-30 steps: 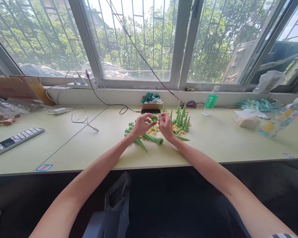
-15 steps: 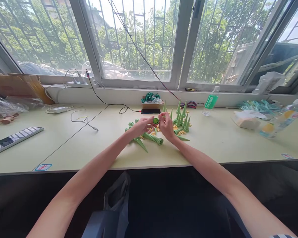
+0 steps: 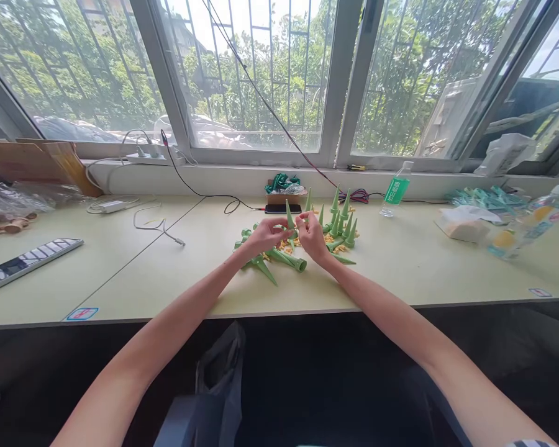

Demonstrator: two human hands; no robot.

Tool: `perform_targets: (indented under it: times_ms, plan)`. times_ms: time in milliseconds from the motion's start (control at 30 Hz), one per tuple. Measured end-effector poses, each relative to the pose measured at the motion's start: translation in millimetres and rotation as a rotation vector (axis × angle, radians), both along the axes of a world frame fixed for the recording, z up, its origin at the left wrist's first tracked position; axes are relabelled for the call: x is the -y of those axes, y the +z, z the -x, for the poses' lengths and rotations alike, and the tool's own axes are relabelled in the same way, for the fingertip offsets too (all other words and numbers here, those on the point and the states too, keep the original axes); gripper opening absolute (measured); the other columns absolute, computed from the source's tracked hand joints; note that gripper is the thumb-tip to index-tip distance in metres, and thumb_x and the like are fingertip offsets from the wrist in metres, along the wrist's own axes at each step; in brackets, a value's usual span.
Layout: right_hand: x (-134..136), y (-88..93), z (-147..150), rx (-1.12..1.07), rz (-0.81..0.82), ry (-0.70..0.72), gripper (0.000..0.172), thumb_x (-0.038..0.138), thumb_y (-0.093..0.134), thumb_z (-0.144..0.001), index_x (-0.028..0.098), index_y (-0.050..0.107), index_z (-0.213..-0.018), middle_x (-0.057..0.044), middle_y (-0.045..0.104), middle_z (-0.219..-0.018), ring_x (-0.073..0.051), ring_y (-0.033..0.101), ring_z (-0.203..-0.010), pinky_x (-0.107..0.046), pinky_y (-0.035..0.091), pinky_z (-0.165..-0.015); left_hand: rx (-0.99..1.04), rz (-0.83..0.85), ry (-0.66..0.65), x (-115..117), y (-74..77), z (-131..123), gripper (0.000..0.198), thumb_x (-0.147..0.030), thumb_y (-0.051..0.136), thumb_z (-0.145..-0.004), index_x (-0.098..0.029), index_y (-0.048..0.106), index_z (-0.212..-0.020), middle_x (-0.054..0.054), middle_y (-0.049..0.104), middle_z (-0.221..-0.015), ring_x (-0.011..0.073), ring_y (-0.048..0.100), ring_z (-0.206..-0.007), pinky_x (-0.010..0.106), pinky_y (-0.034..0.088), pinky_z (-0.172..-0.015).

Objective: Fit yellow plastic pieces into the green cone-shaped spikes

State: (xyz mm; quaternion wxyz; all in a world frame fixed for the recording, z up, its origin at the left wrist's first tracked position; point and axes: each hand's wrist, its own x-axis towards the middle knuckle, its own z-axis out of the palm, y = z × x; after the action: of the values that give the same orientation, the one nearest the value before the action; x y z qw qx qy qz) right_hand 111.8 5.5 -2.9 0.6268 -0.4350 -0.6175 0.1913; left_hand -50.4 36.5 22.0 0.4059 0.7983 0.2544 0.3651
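My left hand [image 3: 263, 238] and my right hand [image 3: 313, 236] meet over a pile of green plastic cone spikes on the pale table [image 3: 168, 279]. Between the fingertips of both hands stands one green cone [image 3: 289, 217], tip up. Several cones lie flat [image 3: 279, 259] under and in front of my hands. More cones stand upright [image 3: 342, 222] just right of my right hand. Small yellow pieces [image 3: 286, 247] are scattered among the cones.
A black phone [image 3: 282, 209] and a small box with green material [image 3: 282, 189] sit behind the pile. A green-labelled bottle [image 3: 394, 192] stands at the right, a keyboard-like bar [image 3: 28, 264] at the left, cables [image 3: 158, 226] and a power strip [image 3: 149, 158] by the window.
The cone in my hands faced me with its open round end; now it is turned upright with the tip up. Both hands stayed in place.
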Motion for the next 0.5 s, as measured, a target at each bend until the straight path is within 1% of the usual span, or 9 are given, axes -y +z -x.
perform_targets:
  times_ms: [67,200,267,367,433,500]
  plan:
    - [-0.4,-0.3,0.7,-0.003,0.014,0.004,0.027,0.049,0.049,-0.095,0.023,0.046,-0.089,0.008,0.040,-0.051,-0.012,0.037,-0.041,-0.026,0.025,-0.043,-0.028,-0.083,0.064,-1.3,-2.4,-1.8,0.035,-0.048,0.073,-0.077,-0.017,0.069,-0.093,0.000,0.057,-0.067,0.0104,0.055,-0.055,0.020,0.043,-0.046]
    - [-0.9,-0.3,1.4,-0.026,0.053,-0.003,0.020,0.042,0.049,-0.095,0.023,0.046,-0.088,0.008,0.039,-0.050,-0.011,0.036,-0.041,-0.026,0.026,-0.044,-0.015,-0.330,0.185,1.5,-2.5,-5.7,0.031,-0.048,0.070,-0.080,-0.017,0.071,-0.086,0.005,0.062,-0.089,0.0103,0.059,-0.066,0.019,0.047,-0.052]
    - [-2.0,-0.7,0.8,-0.030,0.077,-0.006,0.017,0.038,0.048,-0.095,0.023,0.047,-0.088,0.008,0.039,-0.050,-0.011,0.036,-0.040,-0.026,0.026,-0.044,-0.033,-0.454,0.195,3.2,-1.9,-6.0,0.029,-0.047,0.068,-0.083,-0.018,0.073,-0.087,0.006,0.063,-0.093,0.0103,0.059,-0.068,0.019,0.047,-0.053]
    - [-4.0,-1.7,-0.3,-0.022,0.092,0.001,0.014,0.035,0.047,-0.095,0.023,0.047,-0.088,0.008,0.040,-0.051,-0.012,0.036,-0.041,-0.026,0.027,-0.045,-0.040,-0.607,0.184,2.8,-2.9,-4.0,0.026,-0.043,0.064,-0.088,-0.020,0.075,-0.091,0.006,0.062,-0.093,0.0095,0.058,-0.068,0.019,0.047,-0.054]
    - [-4.2,-1.8,-0.3,-0.013,0.083,-0.005,0.015,0.036,0.046,-0.095,0.023,0.047,-0.088,0.007,0.041,-0.052,-0.012,0.037,-0.042,-0.026,0.028,-0.046,-0.024,-0.683,0.182,0.6,-4.6,-2.5,0.024,-0.041,0.062,-0.090,-0.020,0.075,-0.092,0.006,0.061,-0.096,0.0089,0.057,-0.068,0.019,0.047,-0.055]
    - [-2.7,-0.9,0.5,-0.004,0.065,-0.023,0.017,0.037,0.045,-0.096,0.023,0.047,-0.086,0.007,0.042,-0.054,-0.012,0.039,-0.044,-0.026,0.029,-0.048,-0.016,-0.716,0.183,-1.6,-6.0,-2.1,0.023,-0.039,0.061,-0.092,-0.021,0.075,-0.094,0.007,0.060,-0.100,0.0081,0.058,-0.068,0.019,0.048,-0.055]
